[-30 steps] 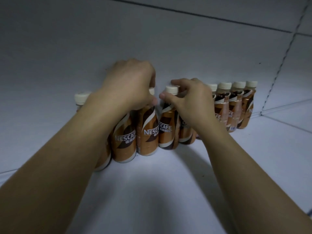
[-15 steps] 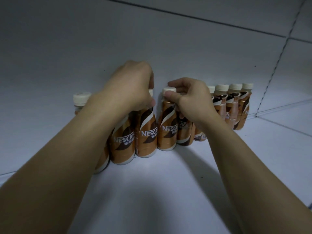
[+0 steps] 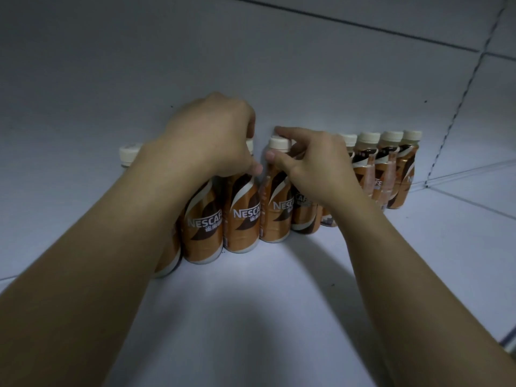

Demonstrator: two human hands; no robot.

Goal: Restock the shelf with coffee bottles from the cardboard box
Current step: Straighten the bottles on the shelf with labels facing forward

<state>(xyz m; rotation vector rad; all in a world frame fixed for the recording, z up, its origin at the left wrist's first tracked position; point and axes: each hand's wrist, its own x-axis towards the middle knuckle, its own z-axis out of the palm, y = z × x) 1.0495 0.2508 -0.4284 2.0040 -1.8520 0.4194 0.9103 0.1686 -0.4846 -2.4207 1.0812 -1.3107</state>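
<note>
Several brown coffee bottles [image 3: 392,171] with cream caps stand in a row against the back wall of the white shelf [image 3: 251,317]. My left hand [image 3: 212,135] is closed over the tops of the bottles left of centre, covering the cap of one coffee bottle [image 3: 241,216]. My right hand [image 3: 310,157] pinches the neck of the middle coffee bottle [image 3: 275,210], thumb in front and fingers behind its cap. That bottle stands upright on the shelf, touching its neighbours. The cardboard box is out of view.
The white back wall [image 3: 279,65] rises right behind the row. A perforated upright strip [image 3: 446,129] marks the shelf's right side. The leftmost bottle [image 3: 128,155] is mostly hidden by my left forearm.
My right hand has stood the middle bottle upright and pushed it back into line with the row. My left hand has stayed on the bottle tops.
</note>
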